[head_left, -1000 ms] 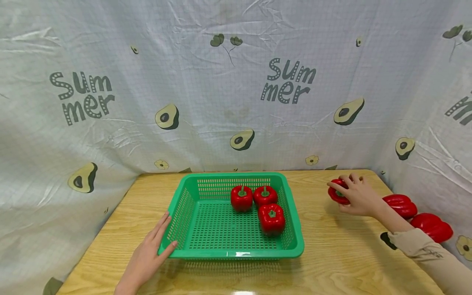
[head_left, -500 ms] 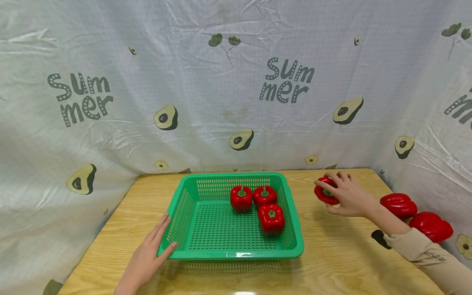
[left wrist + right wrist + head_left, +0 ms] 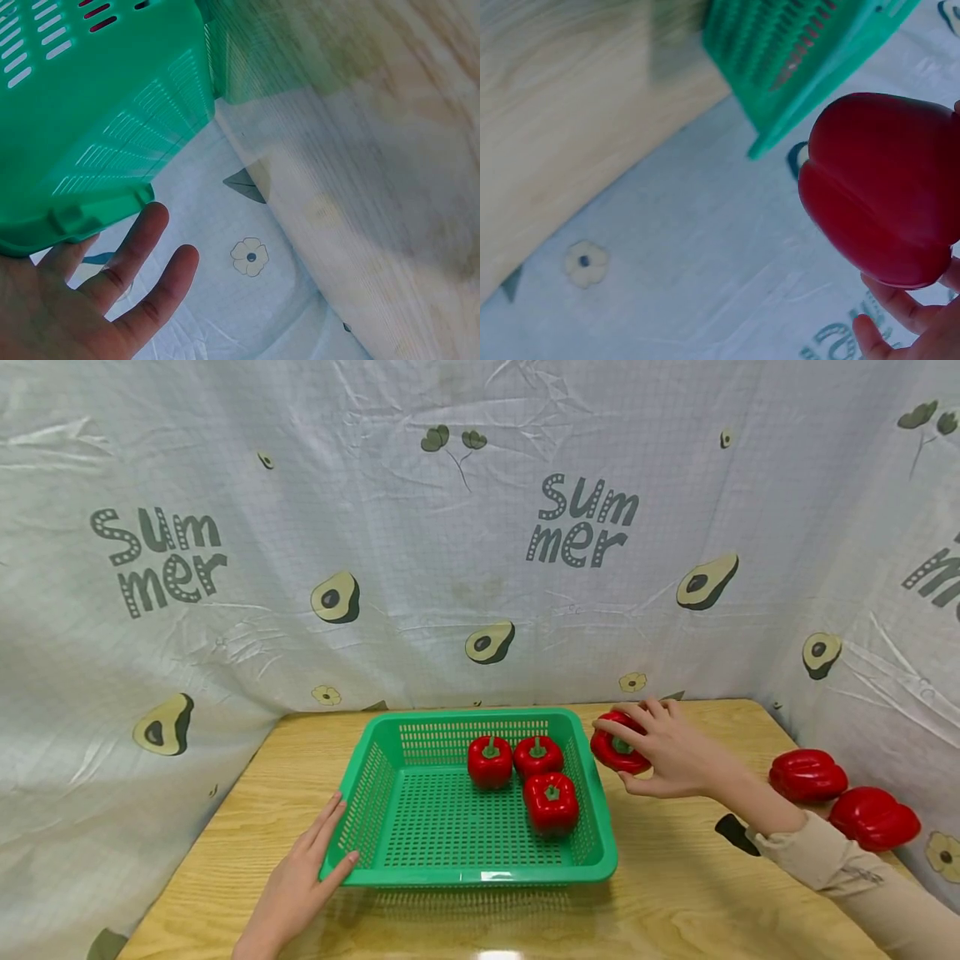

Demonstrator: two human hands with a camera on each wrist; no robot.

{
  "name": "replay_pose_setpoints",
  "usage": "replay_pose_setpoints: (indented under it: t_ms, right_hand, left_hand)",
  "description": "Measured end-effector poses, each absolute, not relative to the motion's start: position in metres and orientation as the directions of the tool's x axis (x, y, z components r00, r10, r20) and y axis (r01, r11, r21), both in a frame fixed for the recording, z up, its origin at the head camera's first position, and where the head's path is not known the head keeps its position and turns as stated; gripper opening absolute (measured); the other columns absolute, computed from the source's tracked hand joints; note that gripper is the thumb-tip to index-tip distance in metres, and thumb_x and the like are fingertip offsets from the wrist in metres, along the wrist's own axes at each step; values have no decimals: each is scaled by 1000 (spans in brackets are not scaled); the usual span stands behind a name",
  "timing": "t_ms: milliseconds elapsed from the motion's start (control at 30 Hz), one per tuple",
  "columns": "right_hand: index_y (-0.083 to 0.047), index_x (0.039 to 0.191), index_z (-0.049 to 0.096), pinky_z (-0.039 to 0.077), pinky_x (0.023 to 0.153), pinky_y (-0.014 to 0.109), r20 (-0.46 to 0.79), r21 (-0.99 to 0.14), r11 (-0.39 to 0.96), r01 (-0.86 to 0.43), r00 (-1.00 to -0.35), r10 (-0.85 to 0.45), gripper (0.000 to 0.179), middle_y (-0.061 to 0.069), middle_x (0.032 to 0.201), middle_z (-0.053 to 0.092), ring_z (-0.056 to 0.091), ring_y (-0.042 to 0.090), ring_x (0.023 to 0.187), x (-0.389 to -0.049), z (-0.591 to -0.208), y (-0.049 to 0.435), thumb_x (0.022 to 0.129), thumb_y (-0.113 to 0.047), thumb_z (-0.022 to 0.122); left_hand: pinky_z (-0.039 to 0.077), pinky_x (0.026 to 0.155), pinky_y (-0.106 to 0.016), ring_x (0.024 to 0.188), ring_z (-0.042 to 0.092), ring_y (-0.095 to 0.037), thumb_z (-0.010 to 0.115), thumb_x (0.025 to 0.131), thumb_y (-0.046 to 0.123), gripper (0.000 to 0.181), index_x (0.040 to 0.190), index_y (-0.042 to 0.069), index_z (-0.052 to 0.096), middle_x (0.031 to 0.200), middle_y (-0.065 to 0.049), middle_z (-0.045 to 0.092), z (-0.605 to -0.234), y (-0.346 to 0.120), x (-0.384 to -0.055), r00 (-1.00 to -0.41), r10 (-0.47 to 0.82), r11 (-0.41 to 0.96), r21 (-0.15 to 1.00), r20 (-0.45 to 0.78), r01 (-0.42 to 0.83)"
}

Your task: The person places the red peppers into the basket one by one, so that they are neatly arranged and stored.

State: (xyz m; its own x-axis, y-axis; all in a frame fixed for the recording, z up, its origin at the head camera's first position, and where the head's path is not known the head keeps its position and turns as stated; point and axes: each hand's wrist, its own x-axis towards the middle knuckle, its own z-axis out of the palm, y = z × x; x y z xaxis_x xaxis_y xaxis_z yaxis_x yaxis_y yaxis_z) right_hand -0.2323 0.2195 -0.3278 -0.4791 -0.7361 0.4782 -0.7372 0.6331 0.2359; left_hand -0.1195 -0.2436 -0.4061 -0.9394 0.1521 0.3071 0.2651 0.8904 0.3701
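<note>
A red bell pepper (image 3: pixel 617 745) with a green stem is gripped by my right hand (image 3: pixel 672 750) just off the basket's right rim; in the right wrist view the same red bell pepper (image 3: pixel 885 187) hangs in the fingers. The green slotted basket (image 3: pixel 427 878) stands on the table, holding three red peppers: one at the back middle (image 3: pixel 491 762), another beside it (image 3: pixel 537 757), and one in front (image 3: pixel 551 804). My left hand (image 3: pixel 296 881) rests against the basket's left rim with its fingers extended. The left wrist view shows that hand (image 3: pixel 97 300) touching the basket's edge (image 3: pixel 112 210).
Two more red peppers, one farther back (image 3: pixel 807 775) and one nearer (image 3: pixel 874 818), lie at the table's right edge. The wooden table (image 3: pixel 675 893) is bordered at the back and sides by a printed white cloth (image 3: pixel 420 543).
My right hand has carried the pepper leftward, from the right part of the table to the basket's right rim. The left hand and the basket have stayed in place.
</note>
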Motion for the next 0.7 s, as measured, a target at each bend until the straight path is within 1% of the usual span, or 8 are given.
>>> replay_pose_setpoints:
  t_ms: [100, 300, 433, 567, 700]
  right_hand:
    - [-18, 122, 51, 33, 70, 40, 477, 232, 608, -759, -456, -751, 65, 8, 114, 51, 42, 24, 93, -231, -324, 209, 62, -37, 67]
    - [-20, 123, 50, 32, 70, 38, 454, 234, 563, -793, -423, -784, 59, 6, 114, 50, 41, 20, 89, -229, -317, 185, 70, -42, 61]
    - [-19, 124, 50, 34, 72, 37, 438, 218, 536, -816, -409, -801, 57, 7, 116, 49, 42, 20, 90, -227, -313, 168, 72, -42, 60]
    - [-20, 124, 50, 36, 74, 37, 432, 204, 512, -834, -393, -812, 57, 8, 115, 48, 43, 21, 94, -226, -309, 152, 72, -41, 61]
    - [-20, 124, 49, 36, 74, 37, 440, 209, 481, -851, -358, -824, 58, 9, 115, 47, 43, 22, 94, -225, -305, 138, 71, -40, 60]
  left_hand:
    - [43, 80, -55, 120, 41, -40, 54, 88, 31, 63, 141, 10, 27, 147, -9, 25, -406, -244, -119, -940, 150, 890, 372, 306, 264]
    - [44, 79, -55, 120, 41, -40, 54, 88, 31, 63, 141, 10, 27, 147, -9, 25, -405, -244, -119, -940, 148, 888, 377, 307, 263]
    - [43, 79, -56, 120, 41, -40, 54, 88, 31, 63, 142, 11, 26, 147, -9, 25, -404, -244, -119, -941, 147, 890, 375, 304, 260]
    - [43, 80, -56, 121, 40, -40, 53, 88, 32, 63, 142, 11, 26, 147, -9, 25, -404, -243, -119, -942, 148, 889, 378, 301, 260]
    - [42, 82, -56, 122, 39, -39, 54, 88, 31, 63, 141, 10, 27, 147, -10, 25, -404, -243, -119, -941, 150, 888, 377, 303, 262]
